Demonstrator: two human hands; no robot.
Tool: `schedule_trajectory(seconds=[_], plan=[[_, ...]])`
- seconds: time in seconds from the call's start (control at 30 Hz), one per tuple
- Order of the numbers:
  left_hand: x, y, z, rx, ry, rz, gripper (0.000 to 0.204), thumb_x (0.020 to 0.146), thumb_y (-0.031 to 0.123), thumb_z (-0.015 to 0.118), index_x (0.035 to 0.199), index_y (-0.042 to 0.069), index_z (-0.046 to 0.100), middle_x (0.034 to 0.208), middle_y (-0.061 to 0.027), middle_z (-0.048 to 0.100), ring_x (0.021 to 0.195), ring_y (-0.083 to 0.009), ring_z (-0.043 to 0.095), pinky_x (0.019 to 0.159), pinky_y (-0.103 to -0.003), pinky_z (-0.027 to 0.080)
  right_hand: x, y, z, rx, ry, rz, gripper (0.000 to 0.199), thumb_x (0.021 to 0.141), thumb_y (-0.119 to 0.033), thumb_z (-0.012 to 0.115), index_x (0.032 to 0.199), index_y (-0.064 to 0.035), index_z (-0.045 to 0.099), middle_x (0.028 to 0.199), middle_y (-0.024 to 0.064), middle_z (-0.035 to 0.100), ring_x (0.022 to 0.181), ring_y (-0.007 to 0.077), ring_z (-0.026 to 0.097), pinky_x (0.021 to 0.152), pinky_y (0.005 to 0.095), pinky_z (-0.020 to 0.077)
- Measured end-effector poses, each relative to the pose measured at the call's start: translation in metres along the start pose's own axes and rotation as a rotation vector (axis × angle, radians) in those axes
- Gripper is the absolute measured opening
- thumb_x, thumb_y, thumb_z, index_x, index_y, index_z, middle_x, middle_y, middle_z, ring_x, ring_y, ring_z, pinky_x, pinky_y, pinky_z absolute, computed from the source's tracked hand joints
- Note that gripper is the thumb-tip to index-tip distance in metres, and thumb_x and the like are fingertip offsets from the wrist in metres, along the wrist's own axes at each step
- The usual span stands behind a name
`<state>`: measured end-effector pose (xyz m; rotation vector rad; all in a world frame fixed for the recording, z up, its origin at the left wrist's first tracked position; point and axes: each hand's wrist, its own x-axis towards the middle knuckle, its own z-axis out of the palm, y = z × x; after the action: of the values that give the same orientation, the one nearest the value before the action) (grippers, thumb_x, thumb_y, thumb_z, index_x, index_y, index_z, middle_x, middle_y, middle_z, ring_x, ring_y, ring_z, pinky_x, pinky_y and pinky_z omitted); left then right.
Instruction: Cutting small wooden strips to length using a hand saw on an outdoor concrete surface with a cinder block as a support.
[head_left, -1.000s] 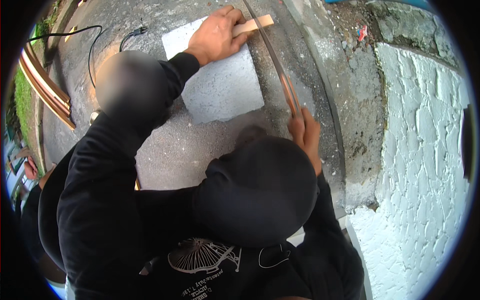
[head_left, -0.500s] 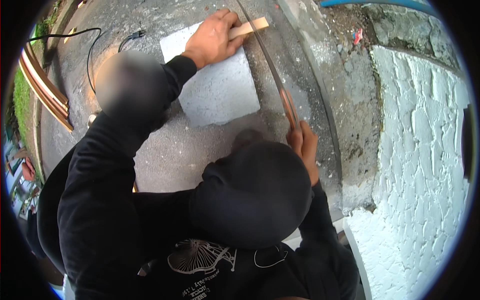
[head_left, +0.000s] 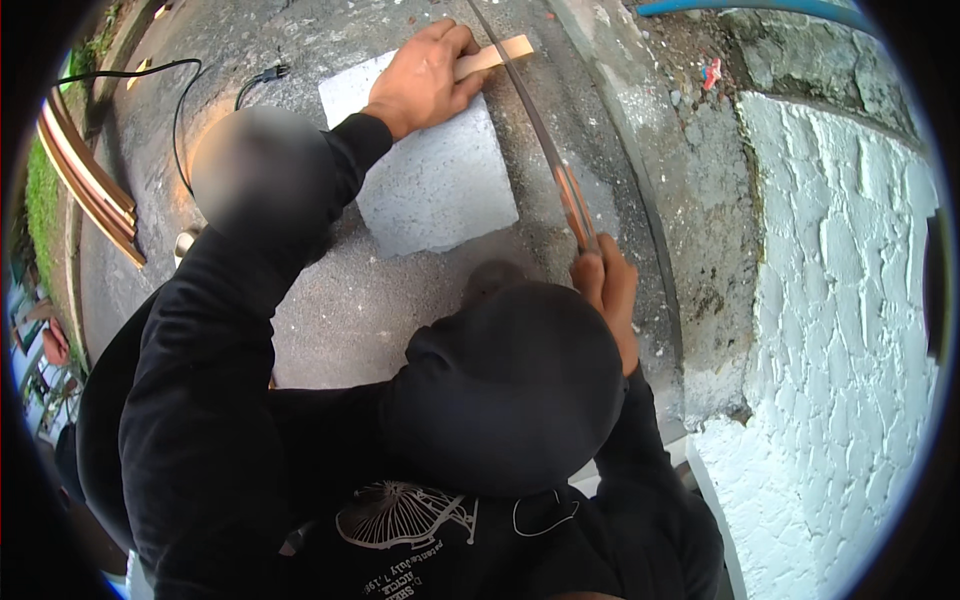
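Observation:
At the top centre, my left hand (head_left: 425,85) is closed around a short, pale wooden strip (head_left: 507,54), pressing it down at the far end of a light grey block (head_left: 440,190). The strip's free end juts out past the block on the right. Across that end lies the long thin blade of a handsaw (head_left: 535,118), touching the wood. My right hand (head_left: 608,290), near my bent knee, grips the saw by its wooden handle. The blade's far tip runs out of view at the top edge.
A black cord with a plug (head_left: 272,73) lies on the concrete left of the block. Several long wooden strips (head_left: 95,190) rest at the far left. A rough white wall (head_left: 840,330) bounds the right side, with a blue pipe (head_left: 750,8) above.
My right hand and the saw have shifted slightly forward, away from me. My left hand, the wooden strip and the block stay in place.

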<state>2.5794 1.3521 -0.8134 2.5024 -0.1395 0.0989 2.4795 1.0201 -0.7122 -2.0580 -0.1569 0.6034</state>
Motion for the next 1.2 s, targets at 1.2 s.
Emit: schedule_trajectory(seconds=[1.2], plan=[[0.005,0.007,0.002,-0.011,0.001,-0.02,0.03,0.086,0.023,0.08,0.103,0.002,0.068,0.099,-0.0171,0.068,0.097,-0.038,0.069,0.085,-0.046,0.058,0.091,0.021,0.035,0.007,0.067,-0.171,0.031,0.107,-0.026,0.057,0.091,0.0011,0.054,0.067,0.0231,0.052,0.056,0.0431,0.051,0.054,0.0432,0.0416]])
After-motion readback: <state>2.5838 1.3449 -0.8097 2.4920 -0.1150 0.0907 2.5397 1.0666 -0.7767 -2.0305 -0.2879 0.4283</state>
